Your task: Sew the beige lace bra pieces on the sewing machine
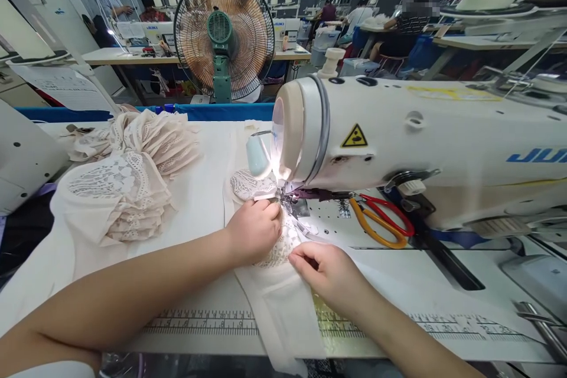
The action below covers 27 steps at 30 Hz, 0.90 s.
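A cream lace fabric piece (283, 292) runs under the needle of the sewing machine (354, 136) and hangs over the table's front edge. My left hand (254, 230) is closed on the fabric close to the presser foot, fingers curled at its left edge. Lower and to the right, my right hand (328, 274) pinches the fabric's right edge between thumb and fingertips. A narrow pale strip (312, 230) curves from the foot along the right side. The machine's lamp lights the needle area brightly, and the needle tip itself cannot be made out.
Stacked lace pieces (119, 189) lie on the left of the table. Red-handled and orange-handled scissors (383, 221) rest under the machine arm. A printed ruler (199, 323) runs along the front edge. Behind stand a large fan (224, 35) and several people at other machines.
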Tool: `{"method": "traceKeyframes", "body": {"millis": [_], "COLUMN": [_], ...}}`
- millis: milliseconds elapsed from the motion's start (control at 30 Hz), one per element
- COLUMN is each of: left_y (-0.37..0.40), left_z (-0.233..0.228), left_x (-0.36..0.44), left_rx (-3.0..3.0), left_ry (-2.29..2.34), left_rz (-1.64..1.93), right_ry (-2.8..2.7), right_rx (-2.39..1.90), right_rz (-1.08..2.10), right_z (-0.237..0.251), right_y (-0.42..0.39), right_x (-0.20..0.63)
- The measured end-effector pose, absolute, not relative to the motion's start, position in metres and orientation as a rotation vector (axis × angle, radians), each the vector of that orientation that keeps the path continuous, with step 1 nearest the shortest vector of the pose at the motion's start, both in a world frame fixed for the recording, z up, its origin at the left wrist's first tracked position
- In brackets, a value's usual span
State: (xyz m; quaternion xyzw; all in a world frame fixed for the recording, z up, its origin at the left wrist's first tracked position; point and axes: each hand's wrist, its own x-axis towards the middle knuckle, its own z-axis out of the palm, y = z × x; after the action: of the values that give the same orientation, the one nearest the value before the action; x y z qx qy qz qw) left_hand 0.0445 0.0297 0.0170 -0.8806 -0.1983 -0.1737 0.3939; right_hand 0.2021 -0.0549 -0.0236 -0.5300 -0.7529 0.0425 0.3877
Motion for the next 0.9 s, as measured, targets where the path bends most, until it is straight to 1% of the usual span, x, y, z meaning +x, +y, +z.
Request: {"method": "traceKeyframes", "body": {"millis": [500,633,767,900], "left_y": [0.028,0.033,0.042,0.04], "left_z": [0.028,0.032,0.033,0.029], "left_x": [0.052,0.054,0.05,0.032], "left_rx": [-2.27,-2.263,-2.267,-2.292], "left_ry": [-0.649,-0.677,-0.646,-0.525], "left_rz": [-0.411,-0.429,-0.504,-0.571], "right_ry": [-1.907,-1.902,-1.932,-2.022], "right_rx": [-1.426,-1.45,-1.441,-1.43], "right_rz": [-0.004,-0.075,-0.204,-0.441], "right_z": [-0.019,-0.016,-0.013,-0.023], "right_y": [-0.046,-0.041,-0.045,-0.053], "right_x": [0.205,0.205,0.205,0.21]}}
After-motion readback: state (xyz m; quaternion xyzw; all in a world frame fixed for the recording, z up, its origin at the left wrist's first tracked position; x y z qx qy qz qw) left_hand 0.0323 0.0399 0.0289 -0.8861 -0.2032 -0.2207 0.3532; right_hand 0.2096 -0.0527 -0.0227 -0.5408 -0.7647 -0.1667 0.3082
